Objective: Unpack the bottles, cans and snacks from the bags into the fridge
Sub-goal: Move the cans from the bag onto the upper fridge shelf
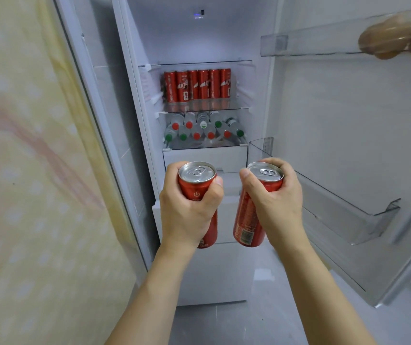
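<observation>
My left hand [187,210] grips a tall red can [197,179] upright, silver top facing me. My right hand [276,202] grips a second red can [248,220], tilted slightly with its base toward the left. Both are held side by side in front of the open fridge [199,38], below its shelves. On the middle glass shelf [203,105] a row of several red cans [197,84] stands upright. The shelf below holds several clear bottles [203,128] lying down, red and green caps toward me.
The fridge door [348,120] stands open on the right with clear door bins [343,212]; the top bin holds brown eggs [393,38]. White drawers [204,158] sit under the bottle shelf. A yellow patterned cloth [32,170] hangs on the left. Grey floor lies below.
</observation>
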